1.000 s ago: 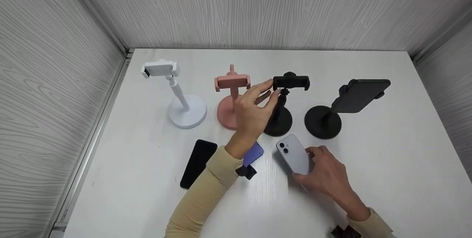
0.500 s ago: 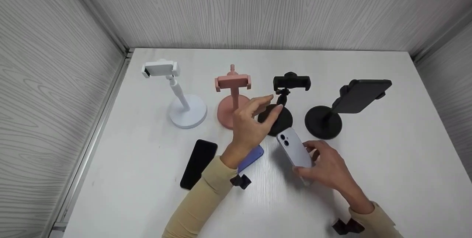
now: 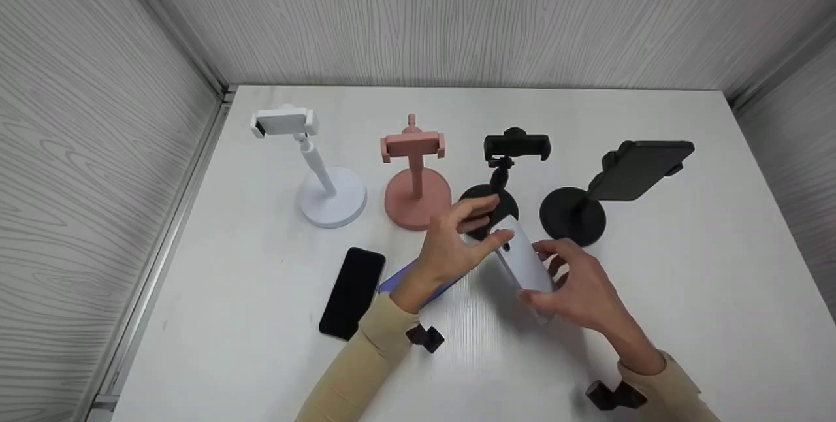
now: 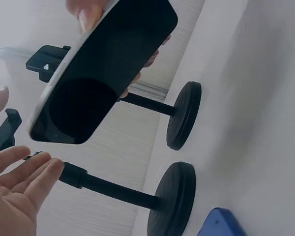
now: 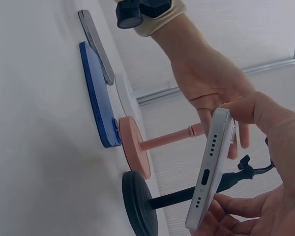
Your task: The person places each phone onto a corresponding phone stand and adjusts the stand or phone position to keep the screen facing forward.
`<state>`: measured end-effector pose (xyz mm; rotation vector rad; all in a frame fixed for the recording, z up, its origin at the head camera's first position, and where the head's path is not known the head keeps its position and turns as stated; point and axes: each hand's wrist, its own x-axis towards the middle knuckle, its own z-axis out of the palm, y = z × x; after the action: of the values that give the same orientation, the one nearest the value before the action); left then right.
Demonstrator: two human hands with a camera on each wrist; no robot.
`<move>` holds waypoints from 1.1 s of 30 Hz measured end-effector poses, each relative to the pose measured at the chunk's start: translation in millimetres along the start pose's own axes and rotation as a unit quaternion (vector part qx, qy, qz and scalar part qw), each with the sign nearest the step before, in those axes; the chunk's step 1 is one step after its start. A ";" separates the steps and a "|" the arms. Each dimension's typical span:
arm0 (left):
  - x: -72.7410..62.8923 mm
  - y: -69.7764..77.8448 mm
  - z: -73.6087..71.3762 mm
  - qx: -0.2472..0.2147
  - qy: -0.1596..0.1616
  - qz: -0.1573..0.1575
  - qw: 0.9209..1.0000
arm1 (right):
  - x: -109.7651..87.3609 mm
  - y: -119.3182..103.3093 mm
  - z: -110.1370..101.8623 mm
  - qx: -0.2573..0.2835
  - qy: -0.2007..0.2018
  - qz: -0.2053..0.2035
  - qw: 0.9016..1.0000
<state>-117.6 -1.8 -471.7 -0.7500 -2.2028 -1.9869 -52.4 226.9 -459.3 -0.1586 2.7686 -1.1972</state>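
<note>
A pale lilac smartphone (image 3: 526,268) is tilted up off the table, its back towards the head camera; my right hand (image 3: 578,288) grips its lower edges between thumb and fingers. In the left wrist view its dark screen (image 4: 110,69) shows, and the right wrist view shows its bottom edge (image 5: 206,169) with the port. My left hand (image 3: 447,249) hovers at the phone's camera end, thumb and fingers spread. A gap separates those fingers from the phone in the left wrist view. Just beyond stands a black phone stand (image 3: 517,146) with nothing in its clamp.
Left of it stand a pink phone stand (image 3: 413,144) and a white one (image 3: 333,196), both clamps unfilled. At right, another black stand (image 3: 572,216) holds a dark phone (image 3: 643,170). A black phone (image 3: 351,291) and a blue phone (image 3: 395,278) lie on the table, the blue partly under my left wrist.
My left hand has come away from the black stand's clamp, down towards the lilac phone. My right hand has lifted and tilted that phone slightly towards the stand.
</note>
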 end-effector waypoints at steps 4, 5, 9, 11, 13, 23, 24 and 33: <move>-3.8 -5.2 2.7 -0.019 -0.033 -0.022 0.999 | 1.3 -0.7 0.2 0.018 -0.005 -0.006 1.000; -4.6 -6.3 3.5 -0.025 -0.042 -0.027 0.998 | 1.5 -0.5 0.5 0.022 -0.005 -0.008 1.000; -7.5 -10.0 5.8 -0.064 -0.067 -0.043 0.995 | 2.4 0.1 1.1 0.036 -0.004 -0.018 0.999; -8.3 -12.2 6.8 -0.082 -0.074 -0.044 0.993 | 2.8 0.4 1.0 0.041 -0.003 -0.024 0.999; -8.5 -14.3 7.6 -0.101 -0.080 -0.045 0.991 | 3.2 0.6 0.6 0.046 -0.003 -0.030 0.999; -6.1 -16.8 10.1 -0.210 -0.072 -0.062 0.973 | 5.4 1.7 0.4 0.121 -0.027 -0.070 0.990; -5.9 -16.1 10.3 -0.216 -0.065 -0.063 0.972 | 6.1 2.3 0.6 0.131 -0.028 -0.077 0.988; -4.6 -11.8 11.4 -0.218 -0.024 -0.051 0.974 | 10.4 9.0 5.1 0.176 -0.035 -0.116 0.977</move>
<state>-115.4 7.3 -485.9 -0.7405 -1.8765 -2.5738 -62.3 227.9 -470.1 -0.4871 2.4765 -1.6792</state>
